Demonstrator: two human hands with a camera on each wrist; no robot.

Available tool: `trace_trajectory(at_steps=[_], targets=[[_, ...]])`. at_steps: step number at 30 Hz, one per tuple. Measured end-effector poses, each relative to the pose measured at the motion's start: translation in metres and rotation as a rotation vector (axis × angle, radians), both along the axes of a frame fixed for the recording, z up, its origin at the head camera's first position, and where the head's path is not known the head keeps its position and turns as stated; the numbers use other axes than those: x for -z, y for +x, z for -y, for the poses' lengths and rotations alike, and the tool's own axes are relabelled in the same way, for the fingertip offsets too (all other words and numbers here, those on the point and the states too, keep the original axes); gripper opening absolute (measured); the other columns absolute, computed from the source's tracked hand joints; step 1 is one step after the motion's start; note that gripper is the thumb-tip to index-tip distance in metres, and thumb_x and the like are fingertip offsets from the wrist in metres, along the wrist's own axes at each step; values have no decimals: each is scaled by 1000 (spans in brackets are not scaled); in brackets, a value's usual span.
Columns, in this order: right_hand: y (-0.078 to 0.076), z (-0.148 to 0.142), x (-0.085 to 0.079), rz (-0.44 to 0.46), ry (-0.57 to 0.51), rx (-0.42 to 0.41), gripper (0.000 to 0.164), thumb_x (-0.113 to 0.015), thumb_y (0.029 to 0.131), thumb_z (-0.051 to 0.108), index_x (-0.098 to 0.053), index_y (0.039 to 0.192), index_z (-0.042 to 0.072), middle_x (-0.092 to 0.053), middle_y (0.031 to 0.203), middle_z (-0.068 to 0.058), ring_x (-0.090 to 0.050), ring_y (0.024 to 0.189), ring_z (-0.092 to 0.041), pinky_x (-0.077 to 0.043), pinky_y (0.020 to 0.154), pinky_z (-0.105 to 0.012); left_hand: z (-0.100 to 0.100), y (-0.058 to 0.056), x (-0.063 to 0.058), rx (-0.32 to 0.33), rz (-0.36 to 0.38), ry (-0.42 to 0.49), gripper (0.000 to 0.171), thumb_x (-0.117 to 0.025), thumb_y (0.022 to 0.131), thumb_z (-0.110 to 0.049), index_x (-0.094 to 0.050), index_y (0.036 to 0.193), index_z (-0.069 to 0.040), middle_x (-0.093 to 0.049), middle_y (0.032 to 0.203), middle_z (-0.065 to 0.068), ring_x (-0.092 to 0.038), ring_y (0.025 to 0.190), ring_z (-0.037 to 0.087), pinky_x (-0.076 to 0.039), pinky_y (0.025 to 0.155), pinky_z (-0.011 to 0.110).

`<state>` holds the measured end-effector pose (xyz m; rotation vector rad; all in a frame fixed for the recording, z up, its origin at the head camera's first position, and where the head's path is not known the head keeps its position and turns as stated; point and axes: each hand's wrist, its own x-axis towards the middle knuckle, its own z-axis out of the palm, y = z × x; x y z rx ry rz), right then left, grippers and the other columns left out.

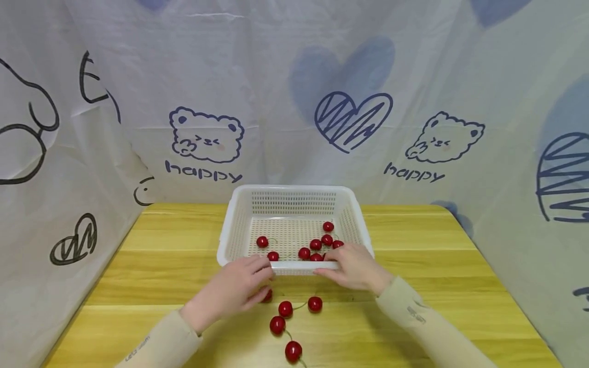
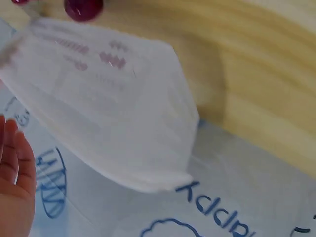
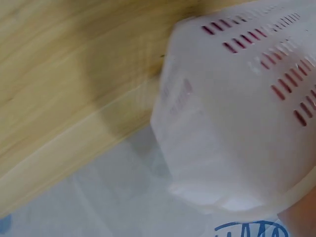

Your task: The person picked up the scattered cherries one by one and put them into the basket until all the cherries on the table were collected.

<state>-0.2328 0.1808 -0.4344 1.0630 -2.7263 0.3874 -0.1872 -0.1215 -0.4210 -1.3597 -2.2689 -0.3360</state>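
A white plastic basket (image 1: 294, 188) with slotted walls holds several red cherries (image 1: 315, 244), mostly toward its front right. My right hand (image 1: 354, 267) grips the basket's front rim, thumb outside and fingers over the inner side. In the right wrist view only a bit of that hand (image 3: 302, 212) shows, under the basket's rim. My left hand (image 1: 241, 284) is at the front left of the basket, fingertips right at the rim, thumb lower and apart. Just beyond that thumb a cherry (image 1: 268, 295) is partly hidden. The left wrist view has the left fingers extended beside the basket (image 2: 123, 133).
On the wooden table (image 1: 428, 266), in front of the basket, lie more stemmed cherries, among them one on the right (image 1: 315, 304) and one nearest me (image 1: 293, 351). A printed white cloth (image 1: 276, 102) hangs behind and along both sides of the table.
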Motion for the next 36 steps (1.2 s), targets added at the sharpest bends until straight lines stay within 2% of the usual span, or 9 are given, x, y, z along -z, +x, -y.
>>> trace_trajectory(at_steps=[7, 13, 15, 20, 24, 27, 30, 33, 36], targets=[[4, -18, 8, -87, -36, 34, 35, -57, 87, 56, -59, 71, 26, -49, 58, 18, -41, 47, 0, -35, 44, -19, -11, 19, 18, 54, 97, -153, 16, -67, 83, -25, -60, 96, -18, -52, 92, -8, -50, 81, 8, -48, 72, 25], [11, -26, 7, -81, -54, 60, 34, -55, 89, 55, -56, 68, 28, -49, 59, 18, -43, 49, 0, -38, 50, -22, -12, 27, 32, 34, 179, -244, 18, -64, 87, -31, -64, 101, -19, -55, 96, -6, -51, 83, 9, -49, 72, 26], [12, -29, 6, -89, -75, 56, 32, -57, 88, 54, -60, 71, 26, -55, 62, 17, -47, 53, -1, -41, 52, -23, -13, 28, 34, 26, 193, -250, 19, -65, 86, -31, -64, 102, -20, -56, 97, -6, -51, 83, 9, -49, 72, 26], [9, -38, 0, -197, -264, 64, 18, -69, 83, 33, -69, 84, 15, -69, 81, 2, -62, 72, -11, -51, 62, -30, -14, 28, 41, 25, 209, -249, 18, -66, 85, -34, -63, 98, -22, -52, 96, -8, -48, 84, 9, -48, 72, 26], [-3, -49, -9, -271, -463, 232, 21, -68, 81, 15, -66, 98, 4, -67, 96, -11, -63, 82, -26, -53, 67, -41, -16, 27, 46, 37, 220, -235, 20, -66, 85, -34, -63, 101, -22, -50, 95, -8, -46, 83, 9, -47, 70, 25], [-11, -56, -16, -152, -512, 409, 40, -65, 82, 15, -56, 118, -1, -60, 109, -19, -58, 92, -35, -50, 73, -48, -17, 28, 48, 42, 226, -219, 21, -68, 84, -32, -61, 102, -22, -49, 95, -9, -45, 82, 9, -46, 68, 24], [-16, -59, -18, 85, -471, 539, 61, -64, 84, 21, -40, 135, 0, -52, 119, -23, -55, 98, -38, -51, 75, -48, -18, 29, 49, 49, 224, -210, 23, -69, 83, -31, -61, 103, -23, -49, 95, -9, -44, 81, 9, -45, 66, 24], [-22, -60, -14, 275, -455, 582, 73, -64, 85, 21, -25, 144, 3, -50, 119, -26, -58, 94, -37, -55, 69, -43, -19, 29, 51, 56, 226, -218, 24, -70, 83, -32, -61, 104, -24, -49, 95, -9, -43, 79, 8, -44, 64, 23], [-24, -57, -12, 384, -472, 591, 81, -62, 84, 17, -14, 148, 6, -54, 115, -27, -63, 86, -35, -56, 61, -38, -20, 29, 52, 57, 233, -239, 25, -71, 82, -31, -61, 104, -24, -49, 95, -9, -42, 76, 7, -43, 62, 20]])
